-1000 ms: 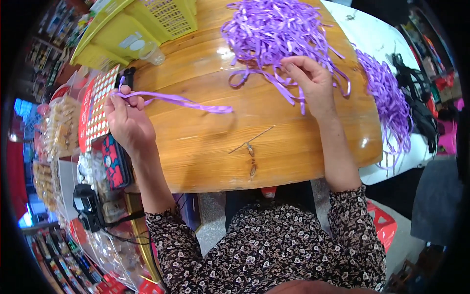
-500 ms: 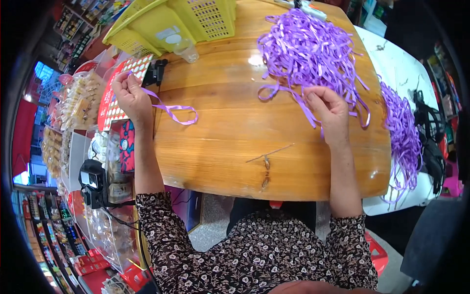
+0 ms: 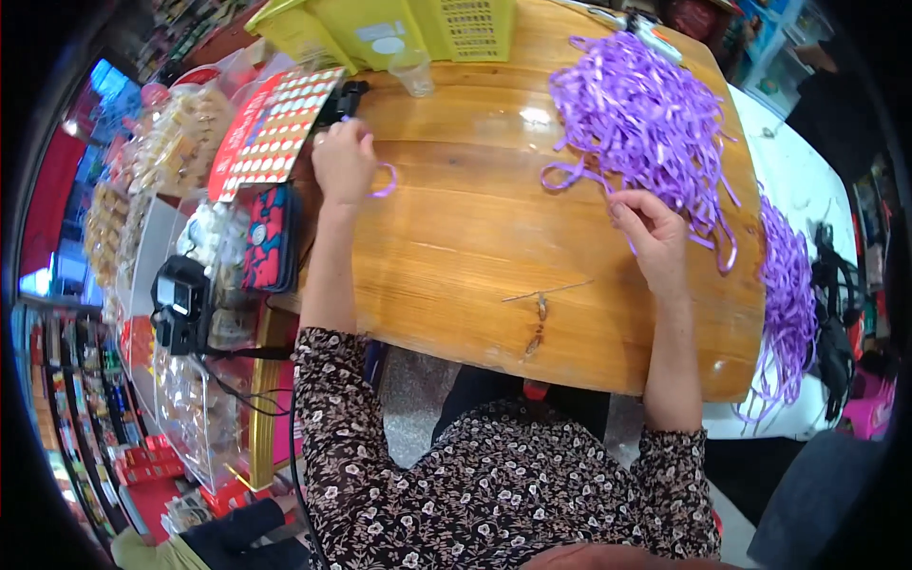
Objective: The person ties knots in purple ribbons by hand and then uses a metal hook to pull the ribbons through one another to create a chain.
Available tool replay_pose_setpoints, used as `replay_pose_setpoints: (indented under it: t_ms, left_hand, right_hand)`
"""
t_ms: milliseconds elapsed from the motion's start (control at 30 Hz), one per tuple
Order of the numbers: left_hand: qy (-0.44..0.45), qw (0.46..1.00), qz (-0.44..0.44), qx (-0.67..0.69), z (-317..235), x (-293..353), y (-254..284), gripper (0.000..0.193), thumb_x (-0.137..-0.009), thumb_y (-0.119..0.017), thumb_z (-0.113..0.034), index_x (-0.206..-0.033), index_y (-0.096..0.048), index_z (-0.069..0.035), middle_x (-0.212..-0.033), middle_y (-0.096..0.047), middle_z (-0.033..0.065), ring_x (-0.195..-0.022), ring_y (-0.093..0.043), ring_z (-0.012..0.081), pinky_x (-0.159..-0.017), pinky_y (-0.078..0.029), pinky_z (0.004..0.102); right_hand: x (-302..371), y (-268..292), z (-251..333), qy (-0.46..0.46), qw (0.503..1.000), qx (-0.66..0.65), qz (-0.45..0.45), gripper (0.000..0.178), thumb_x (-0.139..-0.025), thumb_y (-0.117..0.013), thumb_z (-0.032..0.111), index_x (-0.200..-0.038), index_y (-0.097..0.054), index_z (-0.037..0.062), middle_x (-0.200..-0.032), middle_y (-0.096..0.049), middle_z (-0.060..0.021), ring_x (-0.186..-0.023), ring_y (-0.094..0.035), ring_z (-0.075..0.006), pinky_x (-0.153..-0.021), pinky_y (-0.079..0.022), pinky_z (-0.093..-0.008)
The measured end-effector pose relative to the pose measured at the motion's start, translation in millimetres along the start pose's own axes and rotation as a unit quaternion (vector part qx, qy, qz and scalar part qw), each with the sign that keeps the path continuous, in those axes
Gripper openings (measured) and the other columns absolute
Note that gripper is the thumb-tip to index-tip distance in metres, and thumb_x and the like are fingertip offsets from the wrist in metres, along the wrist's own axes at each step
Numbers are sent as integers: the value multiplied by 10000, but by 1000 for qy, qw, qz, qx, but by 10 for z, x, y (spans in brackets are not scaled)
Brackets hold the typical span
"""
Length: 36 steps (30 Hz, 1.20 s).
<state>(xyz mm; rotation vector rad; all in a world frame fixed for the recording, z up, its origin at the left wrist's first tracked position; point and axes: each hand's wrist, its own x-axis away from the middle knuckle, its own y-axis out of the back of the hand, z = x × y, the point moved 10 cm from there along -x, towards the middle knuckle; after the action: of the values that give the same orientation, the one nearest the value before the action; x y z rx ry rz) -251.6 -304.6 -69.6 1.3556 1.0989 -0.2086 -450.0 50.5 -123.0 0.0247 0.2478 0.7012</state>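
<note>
My left hand (image 3: 344, 163) is raised over the table's left side, beside the red card with white dots. Its fingers are closed, and a short loop of purple ribbon (image 3: 385, 180) sticks out to their right. At the front of a tangled heap of purple ribbon (image 3: 641, 123), my right hand (image 3: 655, 233) has thumb and forefinger pinched on a strand of purple ribbon. This strand curls left into a loop at the heap's edge. A thin stick (image 3: 549, 292) lies on the wooden table (image 3: 446, 218) between my forearms.
A yellow basket (image 3: 475, 28) and a clear plastic cup (image 3: 414, 76) stand at the back. The dotted card (image 3: 275, 133), a patterned pouch (image 3: 271, 237) and a black device (image 3: 180, 304) line the left. More purple ribbon (image 3: 787, 304) spills over a white table at right.
My left hand has moved right, off the dotted card, and less of its ribbon shows. My right hand stays pinched near the heap. The whole view has shifted; someone's legs now show at lower left.
</note>
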Motion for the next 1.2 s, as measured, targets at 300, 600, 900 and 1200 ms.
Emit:
replay_pose_setpoints:
  t_ms: [300,600,900,1200]
  left_hand:
    - [-138,989,60,13,-682,264,-206,144,-751,-662,-122,-877,-638,-57,-989,-618,116,-918,-565,331,-801,-457,419]
    - [-84,954,64,280,-1691,317,-292,42,-810,-613,-53,-828,-613,-15,-833,-612,131,-761,-596,297,-683,-475,365]
    - [11,890,82,448,-2195,430,-702,49,-848,-587,-48,-837,-611,-7,-769,-583,114,-654,-566,224,-578,-446,308]
    - [48,895,-8,443,-1813,487,-645,79,-873,-560,-66,-851,-583,6,-781,-567,114,-683,-551,224,-612,-441,315]
  right_hand:
    - [-44,545,43,-5,992,-11,-128,136,-878,-593,87,-958,-661,1,-808,-625,14,-741,-544,-42,-632,-416,-175]
    - [-115,921,68,61,951,241,-184,128,-838,-634,93,-931,-673,14,-805,-640,-10,-699,-565,-69,-609,-441,-204]
    - [-275,67,215,186,897,391,-85,181,-760,-692,183,-866,-673,37,-776,-593,-107,-716,-583,-263,-651,-469,-348]
    - [-350,-450,185,259,823,503,-53,120,-746,-653,136,-856,-657,88,-854,-559,-63,-837,-542,-249,-716,-415,-358]
